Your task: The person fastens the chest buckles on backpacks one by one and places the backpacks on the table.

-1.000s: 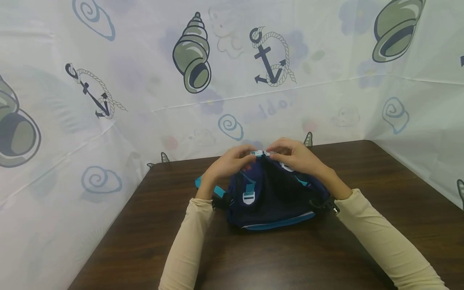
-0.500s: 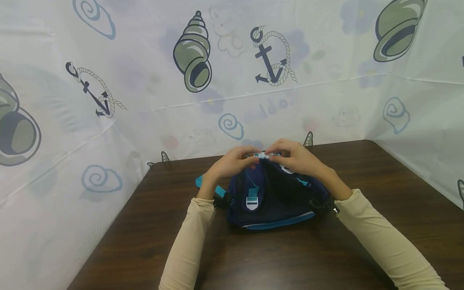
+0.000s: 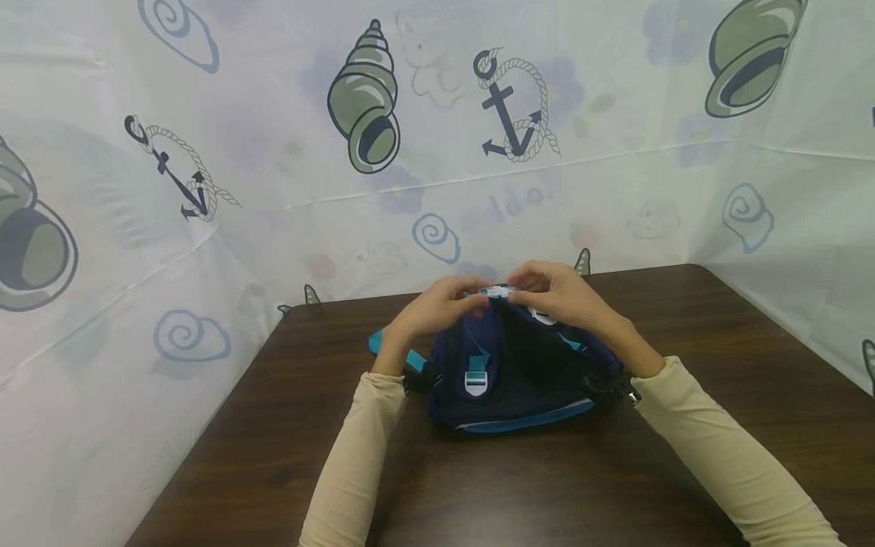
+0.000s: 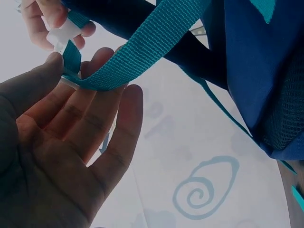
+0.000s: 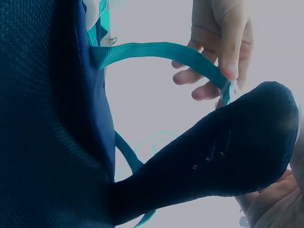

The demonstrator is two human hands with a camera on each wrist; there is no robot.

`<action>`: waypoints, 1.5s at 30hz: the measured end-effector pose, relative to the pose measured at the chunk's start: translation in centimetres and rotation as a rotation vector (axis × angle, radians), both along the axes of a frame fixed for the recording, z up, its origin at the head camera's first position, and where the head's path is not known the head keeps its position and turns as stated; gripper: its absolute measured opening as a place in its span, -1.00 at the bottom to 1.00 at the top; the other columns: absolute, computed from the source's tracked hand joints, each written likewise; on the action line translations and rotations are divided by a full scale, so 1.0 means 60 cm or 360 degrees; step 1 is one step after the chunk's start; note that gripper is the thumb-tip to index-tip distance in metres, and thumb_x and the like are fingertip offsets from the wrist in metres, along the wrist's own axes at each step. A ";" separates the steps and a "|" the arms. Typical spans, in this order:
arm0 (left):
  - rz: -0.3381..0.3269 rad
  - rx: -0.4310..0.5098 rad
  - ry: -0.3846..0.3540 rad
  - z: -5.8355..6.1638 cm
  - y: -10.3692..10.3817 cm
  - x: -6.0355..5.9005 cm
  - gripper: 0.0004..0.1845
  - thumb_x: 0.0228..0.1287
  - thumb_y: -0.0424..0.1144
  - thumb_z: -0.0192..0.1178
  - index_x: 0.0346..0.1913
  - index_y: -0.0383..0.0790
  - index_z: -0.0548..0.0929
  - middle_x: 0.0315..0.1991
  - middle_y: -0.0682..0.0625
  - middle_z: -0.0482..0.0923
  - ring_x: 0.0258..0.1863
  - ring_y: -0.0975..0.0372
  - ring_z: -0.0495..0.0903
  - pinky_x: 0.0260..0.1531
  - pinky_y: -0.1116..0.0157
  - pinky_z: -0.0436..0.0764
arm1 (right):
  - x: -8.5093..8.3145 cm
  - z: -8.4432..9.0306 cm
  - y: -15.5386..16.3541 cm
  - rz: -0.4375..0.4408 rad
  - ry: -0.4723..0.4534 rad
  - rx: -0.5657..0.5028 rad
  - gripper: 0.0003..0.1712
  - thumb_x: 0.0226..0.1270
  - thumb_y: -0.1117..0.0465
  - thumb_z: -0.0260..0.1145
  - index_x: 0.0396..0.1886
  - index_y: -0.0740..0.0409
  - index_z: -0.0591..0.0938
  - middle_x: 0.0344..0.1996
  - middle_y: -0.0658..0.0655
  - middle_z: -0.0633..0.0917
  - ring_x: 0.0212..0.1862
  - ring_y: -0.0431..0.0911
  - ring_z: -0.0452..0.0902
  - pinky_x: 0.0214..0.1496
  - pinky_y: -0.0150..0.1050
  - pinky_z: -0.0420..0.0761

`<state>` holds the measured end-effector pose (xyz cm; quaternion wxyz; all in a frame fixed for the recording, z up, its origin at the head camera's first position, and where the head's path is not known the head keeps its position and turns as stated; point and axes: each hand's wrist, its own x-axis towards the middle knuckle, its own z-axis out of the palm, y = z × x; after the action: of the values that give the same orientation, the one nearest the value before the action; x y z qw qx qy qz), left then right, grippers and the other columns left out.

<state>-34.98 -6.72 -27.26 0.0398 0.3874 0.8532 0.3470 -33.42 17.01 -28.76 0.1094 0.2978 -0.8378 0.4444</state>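
Note:
A dark blue backpack (image 3: 540,365) with teal trim rests on the table. Above its top, both hands meet at a white plastic buckle (image 3: 498,292) on teal webbing. My left hand (image 3: 432,310) pinches the buckle's left side; the left wrist view shows its thumb and fingers on the teal strap (image 4: 142,52) beside the white plastic (image 4: 64,34). From the right, my right hand (image 3: 566,295) pinches the buckle's other end. In the right wrist view, a padded shoulder strap (image 5: 223,147) hides part of the right hand (image 5: 280,204).
The brown wooden table (image 3: 287,456) reaches back to a white sheet (image 3: 273,152) printed with shells and anchors. A white strap adjuster (image 3: 475,383) hangs on the pack's front. Some teal strap (image 3: 414,360) sticks out at the left, beside the left wrist.
One second ago a narrow gap showed between two white buckle parts; now they appear as one piece. The hanging adjuster has shifted slightly down and right. Both hands moved only slightly.

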 end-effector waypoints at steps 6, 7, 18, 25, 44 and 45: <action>-0.0007 -0.0001 0.0018 -0.002 0.004 -0.001 -0.67 0.29 -0.04 -0.01 0.10 0.04 0.47 -0.06 0.03 0.54 -0.20 0.20 0.58 -0.09 0.23 0.52 | 0.003 -0.002 -0.002 0.0003 0.0019 0.0034 -0.68 0.13 0.01 0.29 -0.15 0.03 0.58 -0.25 -0.01 0.67 -0.19 -0.18 0.60 -0.16 -0.25 0.57; -0.0017 -0.0001 0.0026 -0.003 0.005 -0.001 -0.67 0.29 -0.05 0.00 0.09 0.04 0.47 -0.06 0.01 0.54 -0.20 0.20 0.57 -0.11 0.22 0.53 | 0.003 -0.003 -0.003 -0.0007 0.0028 0.0054 -0.69 0.13 0.00 0.28 -0.16 0.01 0.58 -0.25 -0.02 0.67 -0.19 -0.19 0.60 -0.16 -0.25 0.57; 0.0045 -0.0035 0.0002 0.001 0.004 0.004 -0.65 0.30 0.03 -0.04 0.10 0.10 0.45 -0.10 0.13 0.55 -0.14 0.22 0.57 -0.13 0.25 0.51 | 0.004 -0.004 -0.006 -0.0028 0.0063 0.0124 -0.68 0.17 -0.05 0.23 -0.12 -0.06 0.59 -0.20 -0.06 0.65 -0.22 -0.19 0.57 -0.22 -0.25 0.57; -0.0021 0.0080 -0.0049 0.005 -0.004 0.002 -0.65 0.30 -0.02 -0.01 0.11 0.04 0.45 -0.05 0.08 0.53 -0.14 0.16 0.57 -0.18 0.21 0.50 | 0.000 -0.002 -0.001 -0.0029 0.0125 0.0171 -0.65 0.21 -0.05 0.18 -0.04 -0.08 0.58 -0.12 -0.08 0.63 -0.23 -0.20 0.52 -0.24 -0.24 0.55; -0.0039 -0.0001 -0.0075 0.004 0.013 0.012 -0.69 0.28 -0.06 0.03 0.05 0.00 0.48 -0.13 0.05 0.55 -0.16 0.14 0.54 -0.13 0.15 0.54 | 0.005 -0.007 -0.004 0.0026 0.0142 0.0287 -0.68 0.21 0.00 0.21 -0.05 -0.06 0.59 -0.11 -0.09 0.62 -0.20 -0.13 0.49 -0.25 -0.26 0.55; -0.0027 -0.0012 -0.0054 0.003 0.013 0.013 -0.68 0.28 -0.06 0.03 0.06 -0.01 0.48 -0.12 0.05 0.55 -0.15 0.15 0.54 -0.14 0.18 0.54 | 0.006 -0.007 -0.005 0.0020 0.0150 0.0292 -0.67 0.21 0.01 0.21 -0.04 -0.05 0.58 -0.12 -0.08 0.62 -0.21 -0.13 0.49 -0.26 -0.27 0.55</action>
<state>-34.21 -5.91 -27.06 0.0586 0.3884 0.8504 0.3501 -33.06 16.74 -29.17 0.1182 0.3324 -0.8670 0.3518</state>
